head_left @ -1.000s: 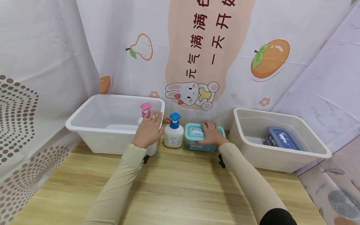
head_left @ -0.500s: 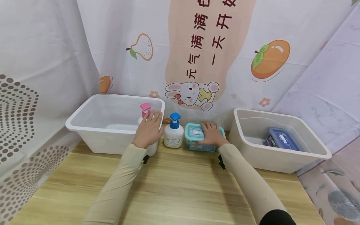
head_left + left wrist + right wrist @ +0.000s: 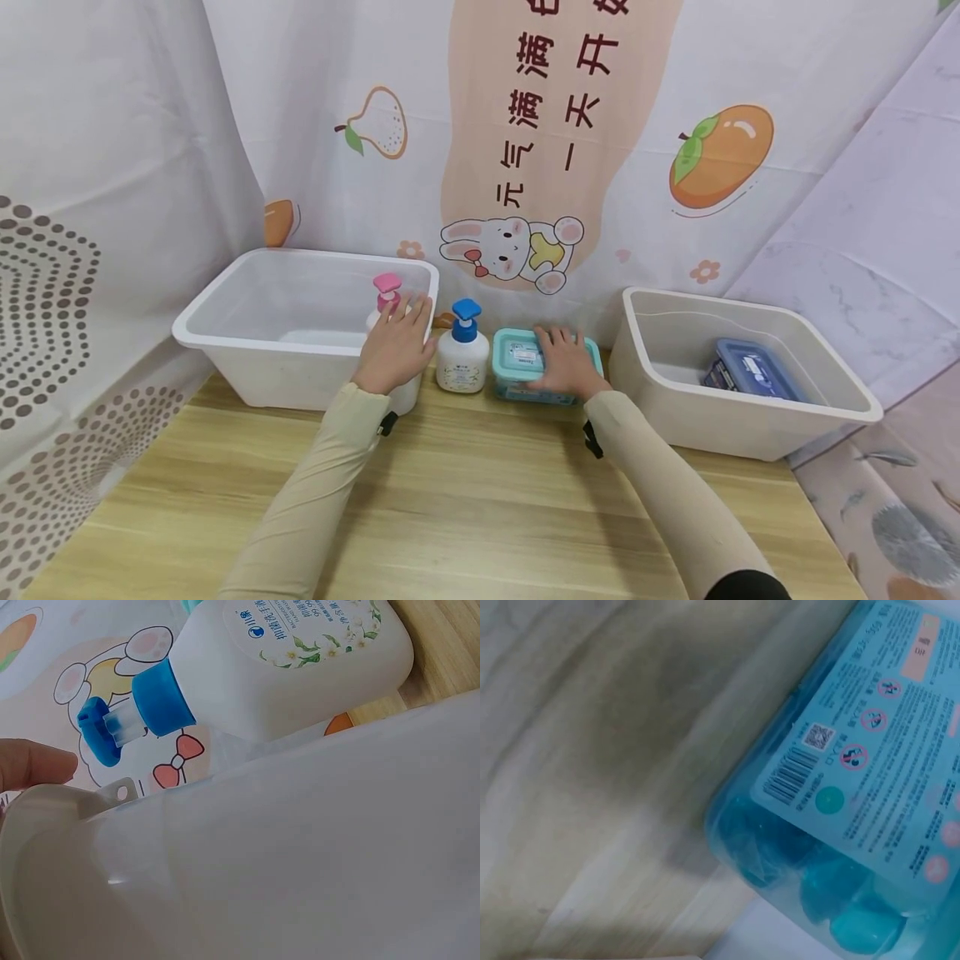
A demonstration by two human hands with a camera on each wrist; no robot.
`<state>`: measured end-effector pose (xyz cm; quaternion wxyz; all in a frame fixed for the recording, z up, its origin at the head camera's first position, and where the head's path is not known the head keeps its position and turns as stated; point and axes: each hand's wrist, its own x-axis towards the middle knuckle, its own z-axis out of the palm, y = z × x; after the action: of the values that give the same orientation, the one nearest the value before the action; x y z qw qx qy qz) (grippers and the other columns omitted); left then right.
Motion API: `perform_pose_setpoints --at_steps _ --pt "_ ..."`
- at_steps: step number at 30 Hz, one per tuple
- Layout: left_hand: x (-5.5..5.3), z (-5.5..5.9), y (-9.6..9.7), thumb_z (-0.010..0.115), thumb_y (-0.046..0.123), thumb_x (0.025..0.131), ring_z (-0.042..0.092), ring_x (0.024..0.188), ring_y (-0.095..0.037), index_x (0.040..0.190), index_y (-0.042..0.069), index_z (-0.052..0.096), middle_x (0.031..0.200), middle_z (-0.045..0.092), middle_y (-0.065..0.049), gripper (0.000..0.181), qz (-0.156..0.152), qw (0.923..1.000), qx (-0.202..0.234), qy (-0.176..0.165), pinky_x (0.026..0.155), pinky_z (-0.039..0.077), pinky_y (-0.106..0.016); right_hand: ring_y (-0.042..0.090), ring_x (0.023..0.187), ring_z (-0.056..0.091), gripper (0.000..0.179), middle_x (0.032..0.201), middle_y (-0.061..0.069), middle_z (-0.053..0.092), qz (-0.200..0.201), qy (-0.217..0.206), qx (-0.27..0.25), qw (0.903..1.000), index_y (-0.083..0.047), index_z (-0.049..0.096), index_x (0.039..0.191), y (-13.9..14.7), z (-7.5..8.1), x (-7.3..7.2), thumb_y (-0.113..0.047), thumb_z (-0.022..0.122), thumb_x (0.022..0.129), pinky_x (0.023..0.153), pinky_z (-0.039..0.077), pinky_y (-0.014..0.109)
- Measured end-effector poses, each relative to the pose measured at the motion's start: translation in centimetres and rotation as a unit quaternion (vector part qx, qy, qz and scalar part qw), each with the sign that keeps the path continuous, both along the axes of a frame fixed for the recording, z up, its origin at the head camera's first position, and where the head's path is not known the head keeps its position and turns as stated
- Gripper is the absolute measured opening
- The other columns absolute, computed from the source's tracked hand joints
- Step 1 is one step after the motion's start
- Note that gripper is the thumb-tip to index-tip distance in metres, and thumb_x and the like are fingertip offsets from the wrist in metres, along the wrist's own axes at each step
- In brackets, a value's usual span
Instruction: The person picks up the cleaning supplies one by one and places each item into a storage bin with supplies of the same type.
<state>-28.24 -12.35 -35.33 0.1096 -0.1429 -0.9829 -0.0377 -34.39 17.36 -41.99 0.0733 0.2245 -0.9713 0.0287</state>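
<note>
My left hand lies over the right rim of a white bin, its fingers fairly straight. Inside that bin, by the hand, is a bottle with a pink pump, its body largely hidden. In the left wrist view a fingertip is at the rim of the bin wall. Just outside stands a white hand-soap bottle with a blue pump. My right hand rests spread on a teal lidded tub. In the right wrist view the tub's labelled side shows blue pods through clear plastic.
At the right stands a second whitish bin with a dark blue lidded tub inside. Everything sits on a wood-grain table. A printed cloth hangs behind.
</note>
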Motion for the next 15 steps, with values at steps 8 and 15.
perform_pose_setpoints --at_steps 8,15 --pt "0.1 0.1 0.0 0.041 0.035 0.096 0.021 0.144 -0.033 0.147 0.002 0.028 0.153 0.03 -0.014 0.062 -0.003 0.9999 0.0 0.01 0.119 0.015 -0.048 0.038 0.119 0.043 0.109 0.129 0.021 0.047 0.003 0.057 0.005 0.9984 -0.005 0.035 0.141 0.0 -0.7 0.7 -0.07 0.067 0.059 0.105 0.028 0.064" --pt "0.2 0.2 0.0 0.042 0.036 0.096 0.022 0.144 -0.033 0.147 0.001 0.028 0.153 0.031 -0.014 0.063 -0.005 0.9999 -0.003 0.013 0.119 0.015 -0.048 0.038 0.121 0.042 0.11 0.131 0.023 0.046 0.002 0.077 -0.005 0.997 -0.004 0.035 0.141 0.0 -1.3 1.5 -0.067 0.069 0.057 0.107 0.023 0.065"
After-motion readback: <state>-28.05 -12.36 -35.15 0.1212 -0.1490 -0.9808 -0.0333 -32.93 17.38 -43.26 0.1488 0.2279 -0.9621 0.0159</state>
